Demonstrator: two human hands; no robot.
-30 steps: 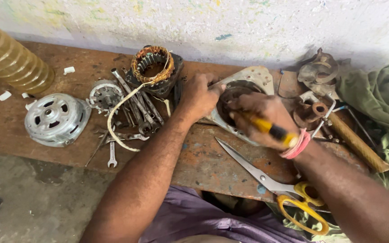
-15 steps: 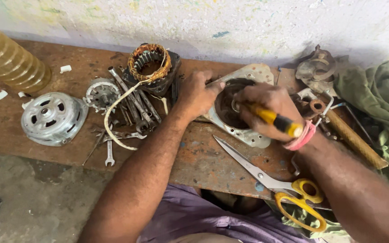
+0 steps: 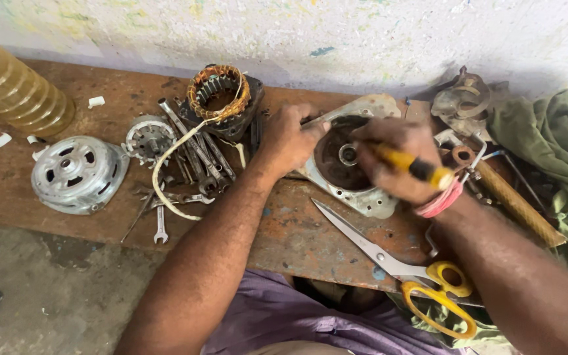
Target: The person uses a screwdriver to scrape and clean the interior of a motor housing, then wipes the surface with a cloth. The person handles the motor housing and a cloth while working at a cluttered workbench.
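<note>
A grey metal motor end cover (image 3: 356, 190) with a dark round recess lies on the rusty wooden bench (image 3: 290, 236). My left hand (image 3: 290, 135) grips its left rim. My right hand (image 3: 396, 158) is closed around a yellow and black handled screwdriver (image 3: 415, 167), whose tip is hidden under my fingers over the cover. A pink band sits on my right wrist.
A copper-wound stator (image 3: 221, 92), several spanners (image 3: 192, 154), a small rotor part (image 3: 147, 138) and another silver motor cover (image 3: 77, 174) lie left. Yellow-handled scissors (image 3: 396, 263), a wooden-handled hammer (image 3: 511, 204), green cloth (image 3: 553, 151) and a ribbed amber bottle (image 3: 11, 89) are also here.
My right hand with the screwdriver has shifted slightly over the cover's recess. My left hand stays on the rim. The view has moved a little.
</note>
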